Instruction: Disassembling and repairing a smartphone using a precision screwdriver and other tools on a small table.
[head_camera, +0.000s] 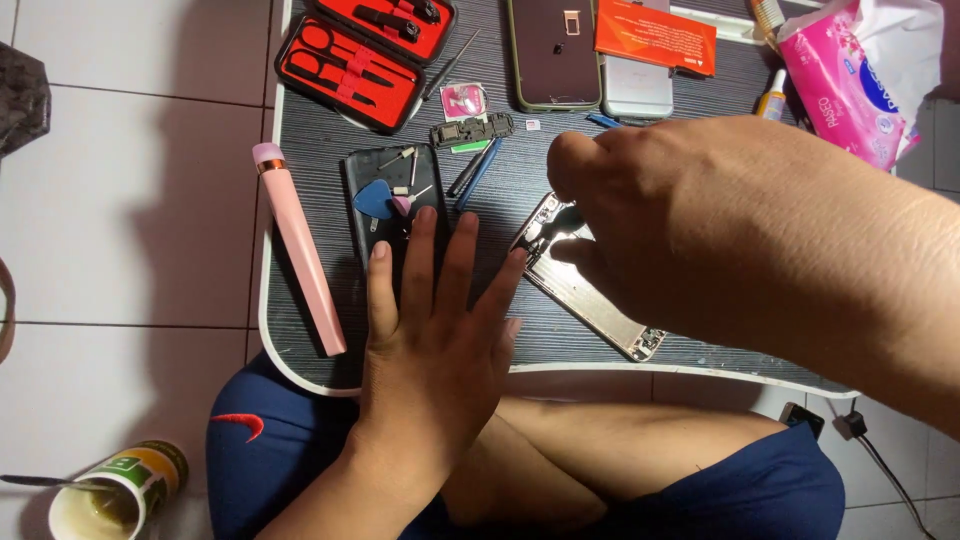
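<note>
My left hand (432, 325) lies flat, fingers spread, on the dark striped lap table (320, 140), its fingertips reaching a black phone back cover (362, 215) that carries a blue pick (373, 199) and small screws. My right hand (690, 215) hovers over an opened phone frame (585, 295) lying diagonally, fingers curled and pinched near its top end; whether it grips a small part is hidden. A small black circuit part (472, 129) and a blue-tipped tool (474, 173) lie just behind the cover.
A pink cylindrical tool (298, 248) lies at the table's left edge. At the back sit an open red tool case (365, 55), a phone (555, 52), an orange card (655, 36) and a pink tissue pack (845, 85). A cup with a spoon (115, 490) stands on the tiled floor.
</note>
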